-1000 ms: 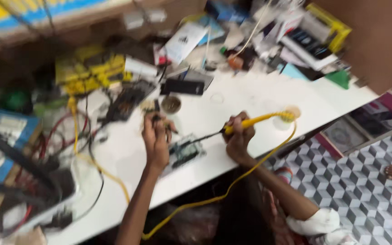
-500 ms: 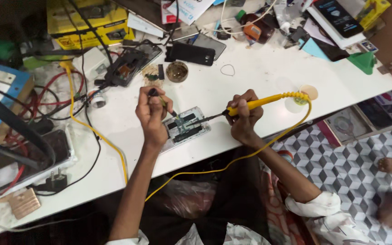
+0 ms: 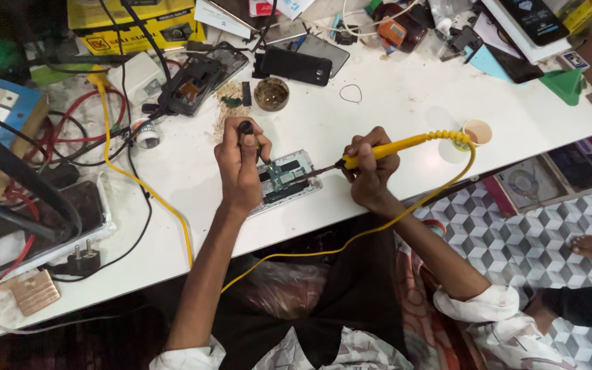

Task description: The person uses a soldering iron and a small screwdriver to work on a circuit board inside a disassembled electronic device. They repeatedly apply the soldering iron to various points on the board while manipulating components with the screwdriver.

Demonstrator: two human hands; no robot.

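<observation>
- Right hand (image 3: 371, 171) is wrapped shut around a yellow-handled soldering iron (image 3: 385, 149), pen-style grip, fingers closed tight on the handle near the metal end.
- The iron's long axis runs from far-right down to near-left: handle end up by the small paper cup (image 3: 477, 131), thin dark tip pointing left into the opened phone with its green circuit board exposed (image 3: 286, 179).
- That phone sits at the near edge of the white worktable (image 3: 392, 96), right between the two hands, lying roughly left-right with a slight tilt.
- Left hand (image 3: 241, 164) is curled closed over the phone's left end, pinching a small black-topped tool (image 3: 247, 127). Looks like tweezers or a probe, but I can't tell for sure. Its lower end comes down on the board.
- So the key bit: the board lies just left of the iron tip and just right of the left-hand fingers. Both tool points meet around the same spot on the board; the left hand is the closer one, practically resting on the phone.
- The iron's yellow coiled cable (image 3: 447, 192) loops off the table's near edge and back left under the arms.
- Further away: a round tin of brownish paste (image 3: 271, 94), a black phone lying flat (image 3: 296, 66), another stripped phone frame (image 3: 193, 82), and a yellow box (image 3: 135, 24) at the far-left.
</observation>
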